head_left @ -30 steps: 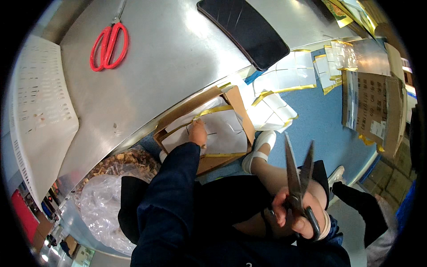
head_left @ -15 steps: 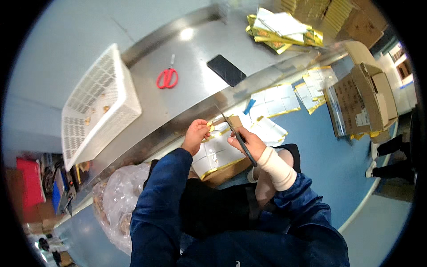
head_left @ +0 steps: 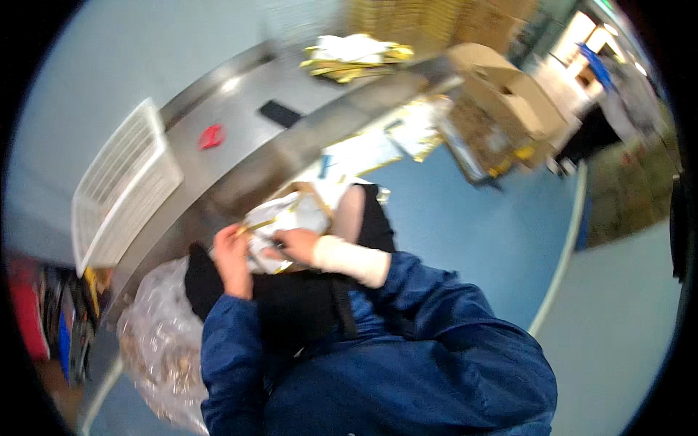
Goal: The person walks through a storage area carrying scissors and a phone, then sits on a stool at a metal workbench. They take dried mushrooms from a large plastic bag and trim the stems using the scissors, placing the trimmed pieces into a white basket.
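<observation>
My left hand (head_left: 232, 254) is closed over my lap, with a small yellowish piece (head_left: 241, 230) at its fingertips; blur hides what it is. Just right of it, my right hand (head_left: 298, 245) is wrapped round dark-handled scissors (head_left: 280, 246), mostly hidden by the fingers. A pale bandage or cuff (head_left: 352, 260) covers the right wrist. Beneath both hands, white sheets with yellow edges (head_left: 304, 211) lie at an open cardboard box (head_left: 317, 198) between my knees.
Across the metal bench (head_left: 243, 98) are a white perforated basket (head_left: 127, 192), red-handled scissors (head_left: 211, 136), a black phone (head_left: 280, 112) and stacked yellow-white packets (head_left: 356, 54). A clear plastic bag (head_left: 163, 320) stands at left. Another cardboard box (head_left: 502, 109) and a person (head_left: 603, 120) are at right.
The view has swung right, shifting the bench leftward. My hands have come lower and nearer my lap, and the scissors have dropped with the right hand. A person at right shows more fully.
</observation>
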{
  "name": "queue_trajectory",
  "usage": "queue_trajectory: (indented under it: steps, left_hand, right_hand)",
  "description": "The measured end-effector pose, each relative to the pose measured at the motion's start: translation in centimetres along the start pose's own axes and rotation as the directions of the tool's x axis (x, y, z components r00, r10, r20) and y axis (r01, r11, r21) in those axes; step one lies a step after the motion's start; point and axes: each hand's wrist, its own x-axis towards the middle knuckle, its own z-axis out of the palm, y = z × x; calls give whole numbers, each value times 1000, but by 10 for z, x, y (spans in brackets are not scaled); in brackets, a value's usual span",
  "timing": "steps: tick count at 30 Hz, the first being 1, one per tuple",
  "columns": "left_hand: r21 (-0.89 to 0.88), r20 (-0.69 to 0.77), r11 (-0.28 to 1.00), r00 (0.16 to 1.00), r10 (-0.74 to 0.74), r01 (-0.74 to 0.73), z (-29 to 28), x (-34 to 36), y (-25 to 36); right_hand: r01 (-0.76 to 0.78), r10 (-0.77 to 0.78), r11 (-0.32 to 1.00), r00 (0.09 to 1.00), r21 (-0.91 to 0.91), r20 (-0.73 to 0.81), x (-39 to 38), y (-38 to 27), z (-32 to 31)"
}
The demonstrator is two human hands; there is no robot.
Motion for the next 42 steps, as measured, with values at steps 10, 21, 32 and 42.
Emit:
queue_trajectory:
  steps: [10, 21, 32, 42]
  left_hand:
    - [266, -11, 960, 996, -94, 93, 4, 2, -108]
    - [-51, -187, 997, 979, -74, 66, -14, 0, -52]
    - [-696, 127, 568, 854, -505, 439, -257, -162, -112]
    - [734, -675, -266, 714, -185, 624, -674, -128, -99]
  right_hand:
    - [-154, 156, 986, 987, -71, 31, -8, 63, 52]
    - [-481, 392, 782, 874, 395, 288, 48, 80, 67]
    - [-745, 673, 510, 657, 430, 341, 50, 135, 65]
    - [-831, 754, 425, 545, 359, 367, 55, 146, 68]
